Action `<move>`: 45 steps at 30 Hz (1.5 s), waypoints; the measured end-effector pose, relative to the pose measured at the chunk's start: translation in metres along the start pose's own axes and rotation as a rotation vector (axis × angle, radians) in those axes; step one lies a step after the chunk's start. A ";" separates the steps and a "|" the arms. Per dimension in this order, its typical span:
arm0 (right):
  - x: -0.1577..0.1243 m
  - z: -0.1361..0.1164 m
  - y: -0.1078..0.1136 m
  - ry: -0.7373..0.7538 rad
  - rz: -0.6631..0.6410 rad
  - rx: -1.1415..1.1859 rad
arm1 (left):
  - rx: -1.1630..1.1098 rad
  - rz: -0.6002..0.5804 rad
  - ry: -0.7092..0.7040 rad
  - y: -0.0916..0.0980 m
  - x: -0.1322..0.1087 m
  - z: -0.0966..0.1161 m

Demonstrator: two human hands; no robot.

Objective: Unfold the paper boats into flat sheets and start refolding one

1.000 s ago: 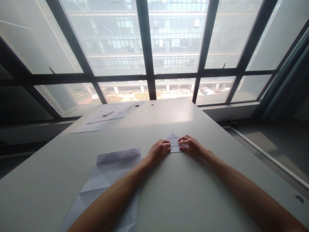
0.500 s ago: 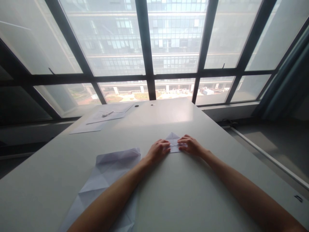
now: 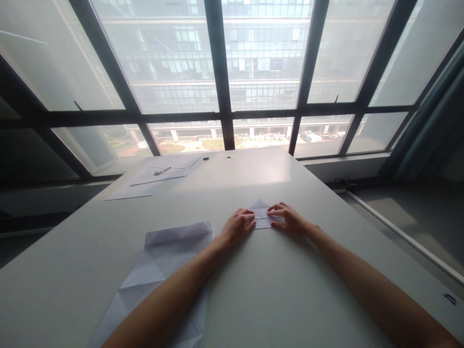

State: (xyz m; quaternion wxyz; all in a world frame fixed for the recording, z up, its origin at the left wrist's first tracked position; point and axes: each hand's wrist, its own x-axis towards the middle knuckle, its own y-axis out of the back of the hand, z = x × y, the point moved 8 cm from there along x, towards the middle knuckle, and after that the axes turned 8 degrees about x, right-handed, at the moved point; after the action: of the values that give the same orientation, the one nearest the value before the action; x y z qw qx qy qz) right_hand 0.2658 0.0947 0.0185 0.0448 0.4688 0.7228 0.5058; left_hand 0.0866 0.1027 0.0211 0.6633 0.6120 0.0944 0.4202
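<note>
A small folded white paper (image 3: 261,210) with a pointed top lies flat on the white table (image 3: 261,285). My left hand (image 3: 237,225) rests on its left edge with the fingers curled and pressing down. My right hand (image 3: 289,218) presses its right side with the fingertips bent onto the paper. Both hands hold the paper against the table. Its lower corners are hidden under my fingers.
A large creased white sheet (image 3: 159,270) lies under my left forearm. Flat sheets (image 3: 152,180) with a small white pen-like object (image 3: 162,170) sit at the far left corner. Tall windows (image 3: 232,72) stand behind the table's far edge.
My right fingers slid slightly left over the paper half a second ago and have now moved back right. The paper stays in place.
</note>
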 end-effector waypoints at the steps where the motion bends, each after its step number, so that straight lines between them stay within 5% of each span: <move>1: 0.000 0.001 0.000 -0.002 0.001 0.008 | 0.000 -0.002 -0.002 0.000 0.000 0.000; 27: -0.001 0.003 0.001 -0.010 0.033 -0.091 | 0.076 -0.016 -0.040 -0.002 -0.001 0.002; 45: 0.000 0.018 -0.002 -0.132 0.056 -0.166 | 0.049 0.001 0.103 -0.002 0.005 -0.013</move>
State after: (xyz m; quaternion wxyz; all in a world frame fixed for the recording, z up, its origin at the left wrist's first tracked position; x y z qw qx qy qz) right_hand 0.2739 0.1067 0.0081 0.1169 0.5156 0.6607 0.5329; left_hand 0.0828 0.1158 0.0183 0.6422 0.6056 0.1383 0.4491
